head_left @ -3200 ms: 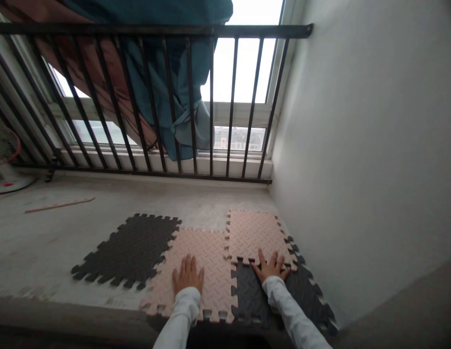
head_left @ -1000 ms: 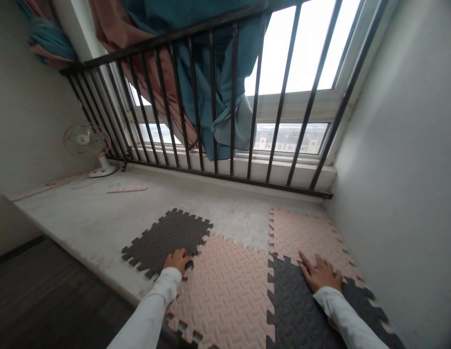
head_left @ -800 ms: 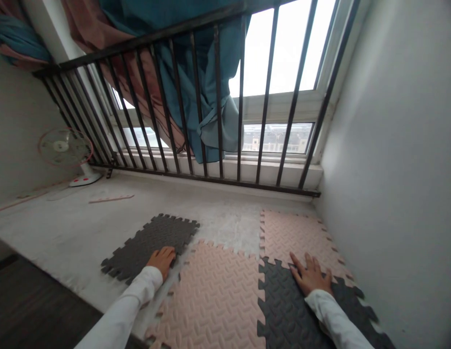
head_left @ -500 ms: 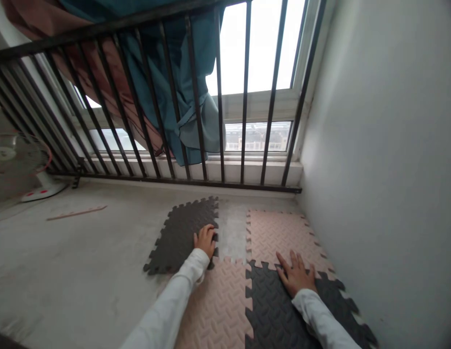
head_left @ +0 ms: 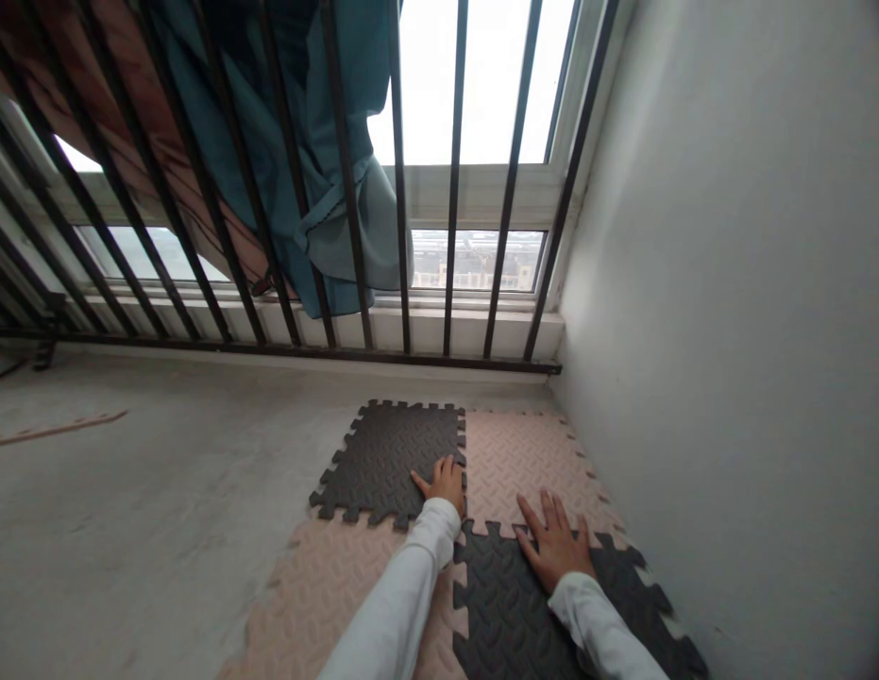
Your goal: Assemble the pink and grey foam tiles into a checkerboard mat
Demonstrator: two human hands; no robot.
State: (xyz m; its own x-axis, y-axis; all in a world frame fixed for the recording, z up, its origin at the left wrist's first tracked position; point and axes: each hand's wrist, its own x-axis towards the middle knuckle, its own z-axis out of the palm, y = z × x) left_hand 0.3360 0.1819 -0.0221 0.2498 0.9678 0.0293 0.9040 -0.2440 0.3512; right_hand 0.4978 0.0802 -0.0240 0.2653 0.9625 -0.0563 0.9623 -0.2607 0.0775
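Both palms spread flat: left hand (head_left: 446, 483) on dark grey foam puzzle tile (head_left: 391, 457) | right hand (head_left: 556, 544) pinning near dark tile (head_left: 514, 614) | align teeth with pink foam tile (head_left: 524, 458), then press.

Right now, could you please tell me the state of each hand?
Left hand: open, flat on the far dark mat.
Right hand: open, flat on the near dark mat.
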